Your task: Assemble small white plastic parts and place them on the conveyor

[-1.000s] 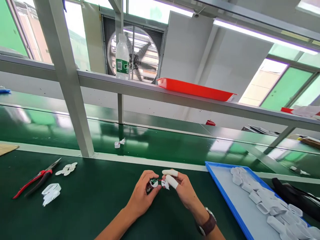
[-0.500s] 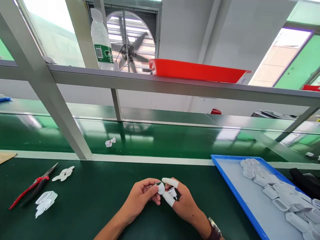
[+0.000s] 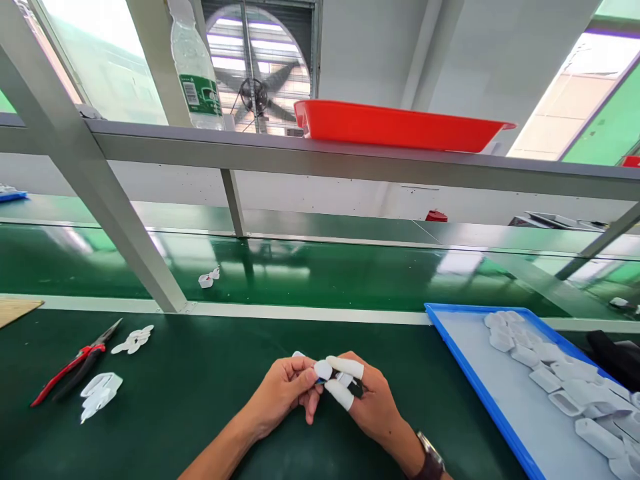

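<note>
Low over the middle of the green worktop, my two hands meet around a small white plastic part point(image 3: 323, 369) with a rounded end. My left hand point(image 3: 290, 390) pinches it between thumb and fingers from the left. From the right, my right hand point(image 3: 367, 393), with white finger covers on thumb and index finger, grips the same part. Something dark shows between the right fingers, too small to name. Much of the part is hidden by the fingers. Off to the left lie red-and-black long-nose pliers point(image 3: 83, 360) and two white plastic pieces, one flat point(image 3: 133, 339) and one bulkier point(image 3: 100, 395).
On the right, a blue-rimmed tray point(image 3: 480, 387) holds several white plastic parts point(image 3: 560, 373). Behind the worktop runs a green belt point(image 3: 320, 273) carrying a small white piece point(image 3: 209, 277). A metal shelf rail point(image 3: 320, 160) crosses above, bearing a red tray point(image 3: 395, 125) and a plastic bottle point(image 3: 197, 73).
The view has shifted slightly. The white part has turned a little between my hands; a white end now shows above my left fingers and a dark bit at my right fingers.
</note>
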Motion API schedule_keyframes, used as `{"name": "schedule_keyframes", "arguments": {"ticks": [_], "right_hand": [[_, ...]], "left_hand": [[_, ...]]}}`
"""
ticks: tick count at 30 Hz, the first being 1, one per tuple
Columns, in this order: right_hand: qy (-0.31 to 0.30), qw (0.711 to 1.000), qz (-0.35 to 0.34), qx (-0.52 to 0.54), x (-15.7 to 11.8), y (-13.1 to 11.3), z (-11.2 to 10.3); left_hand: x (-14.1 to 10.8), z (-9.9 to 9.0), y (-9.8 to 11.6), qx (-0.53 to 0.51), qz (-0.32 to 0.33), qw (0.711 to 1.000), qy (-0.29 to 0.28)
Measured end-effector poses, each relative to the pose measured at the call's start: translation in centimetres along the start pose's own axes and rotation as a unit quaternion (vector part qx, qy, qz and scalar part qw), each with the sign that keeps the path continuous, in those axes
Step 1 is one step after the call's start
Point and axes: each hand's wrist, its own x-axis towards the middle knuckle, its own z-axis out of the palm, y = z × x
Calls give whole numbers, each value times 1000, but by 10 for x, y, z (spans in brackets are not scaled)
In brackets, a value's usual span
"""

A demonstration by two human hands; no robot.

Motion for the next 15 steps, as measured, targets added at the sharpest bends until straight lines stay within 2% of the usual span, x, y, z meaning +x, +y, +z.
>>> {"name": "schedule_keyframes", "arguments": {"ticks": [3, 6, 10, 12, 13, 15], "right_hand": [[28, 999, -9, 21, 0, 0, 2], [28, 999, -23, 28, -1, 1, 3], [31, 999, -20, 15, -2, 7, 0], [54, 998, 9, 9, -1, 13, -2], [70, 997, 26, 7, -1, 16, -3], [105, 993, 56, 6, 0, 22, -5]], "left_hand": [[1, -1, -1, -3, 4, 1000, -7], [1, -1, -4, 7, 14, 1000, -4], [2, -3, -3, 79, 30, 996, 5], [2, -8, 1, 145, 75, 985, 63], [1, -11, 4, 196, 107, 969, 104], [-1, -19, 9, 326, 159, 916, 173]]}}
